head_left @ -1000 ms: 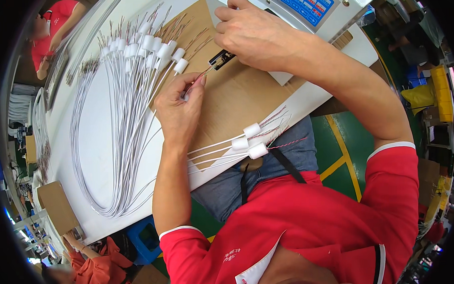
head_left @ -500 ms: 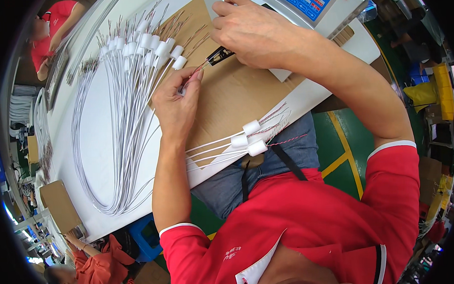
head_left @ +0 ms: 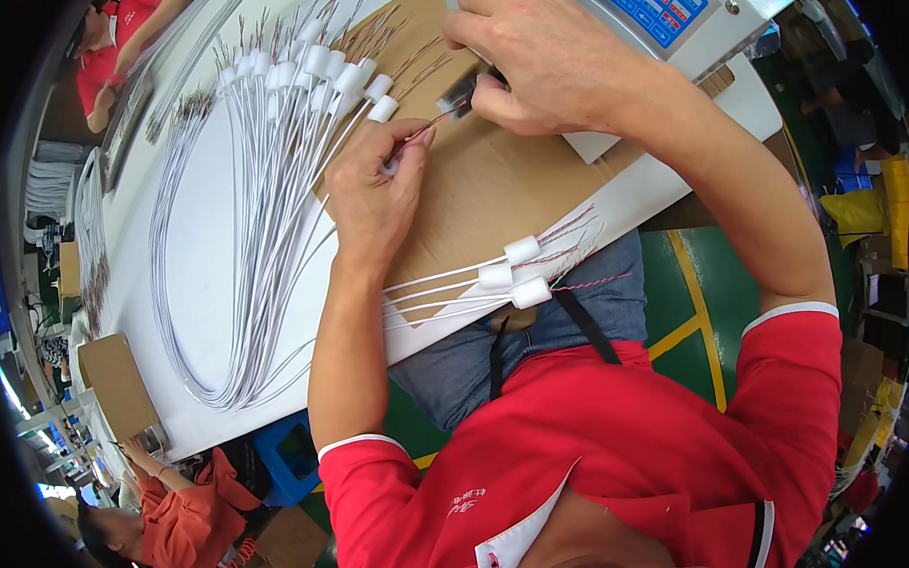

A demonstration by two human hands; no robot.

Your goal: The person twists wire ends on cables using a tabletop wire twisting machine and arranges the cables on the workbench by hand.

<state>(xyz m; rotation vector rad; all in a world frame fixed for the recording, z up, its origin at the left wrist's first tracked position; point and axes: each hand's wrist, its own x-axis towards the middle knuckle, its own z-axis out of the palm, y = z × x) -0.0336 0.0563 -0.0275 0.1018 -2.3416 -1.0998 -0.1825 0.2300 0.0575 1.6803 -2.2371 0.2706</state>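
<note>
Left hand (head_left: 376, 192): fingertips closed on wires (head_left: 443, 118) | wires point 2 o'clock toward black tool (head_left: 465, 88) | right hand (head_left: 557, 60): nearer, curled around tool

On the table (head_left: 193, 243) a cardboard sheet (head_left: 491, 188) is laid; from its middle, the cable bundle (head_left: 257, 221) is found at nine o'clock, the machine (head_left: 655, 7) at two, the separate cables (head_left: 494, 276) at five; beyond the table's edge, at seven, a stool (head_left: 275, 452) is seen.

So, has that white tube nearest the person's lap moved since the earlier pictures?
No. Judged against the cardboard sheet, the white tube shows no clear shift either way; only the whole view has moved slightly.
</note>
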